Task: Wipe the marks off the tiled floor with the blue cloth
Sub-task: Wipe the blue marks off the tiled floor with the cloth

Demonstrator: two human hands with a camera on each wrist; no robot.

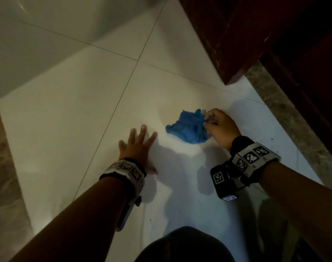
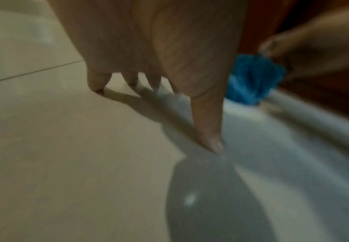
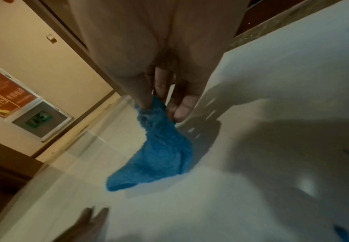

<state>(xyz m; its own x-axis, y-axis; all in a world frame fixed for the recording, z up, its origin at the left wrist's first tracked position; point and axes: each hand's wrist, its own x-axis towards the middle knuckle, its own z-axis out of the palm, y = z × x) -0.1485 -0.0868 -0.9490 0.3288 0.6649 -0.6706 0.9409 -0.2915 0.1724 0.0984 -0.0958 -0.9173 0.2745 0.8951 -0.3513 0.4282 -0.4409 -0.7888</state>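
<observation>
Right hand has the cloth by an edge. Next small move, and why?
Probably regrip first: the right hand only pinches an edge of the blue cloth, which droops bunched onto the tiled floor. Bunch it under the palm, then sweep toward the dark marks at right.

Lighting: dim overall, warm cast; a cooler bluish-white patch lies on the tiled floor (image 1: 180, 95) around the blue cloth (image 1: 187, 127).
Shadows: hard-edged, cast on the floor toward the viewer beneath the left hand (image 1: 136, 146) and right hand (image 1: 221, 127); a doubled outline shows in places.
Glare: soft sheen on the upper-left tiles in the head view; a small bright spot on the floor in each wrist view.
Blur: left wrist view is heavily smeared throughout; right wrist view is sharper on the cloth, soft at the lower edge.
Distortion: straight tile joints and the dark wooden door (image 1: 256, 35) bow near the frame edges.
Noise: dark corners are muddy.
</observation>
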